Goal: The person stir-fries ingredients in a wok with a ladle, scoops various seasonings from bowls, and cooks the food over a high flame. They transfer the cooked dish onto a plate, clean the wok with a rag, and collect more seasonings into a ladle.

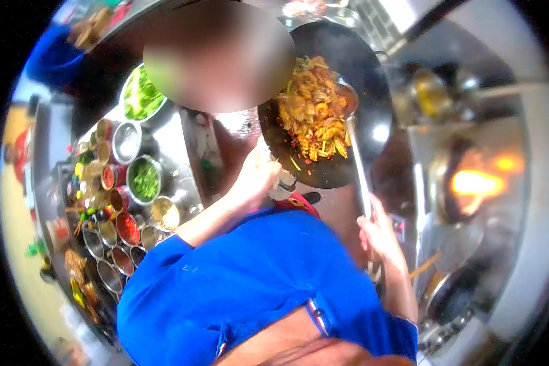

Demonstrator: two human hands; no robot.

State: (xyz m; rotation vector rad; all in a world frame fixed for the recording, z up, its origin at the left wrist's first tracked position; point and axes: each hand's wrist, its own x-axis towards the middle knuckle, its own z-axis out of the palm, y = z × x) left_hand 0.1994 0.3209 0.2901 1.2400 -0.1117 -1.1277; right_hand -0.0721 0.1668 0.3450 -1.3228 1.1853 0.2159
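Note:
A black wok (369,73) holds a heap of browned, stir-fried food (314,113) in sliced pieces with bits of green and red. My left hand (259,175) is closed at the wok's near left edge, gripping a pale cloth (282,186); the part of the wok under the cloth is hidden. In my right hand (379,232) is the long metal handle of a ladle (357,155). The ladle's bowl rests against the right side of the food, inside the wok.
To the left stand a bowl of green leaves (141,94), a pot of chopped greens (144,178) and several seasoning tins, one with red contents (128,227). Flames (477,183) burn at a stove on the right. A blurred oval covers the top middle.

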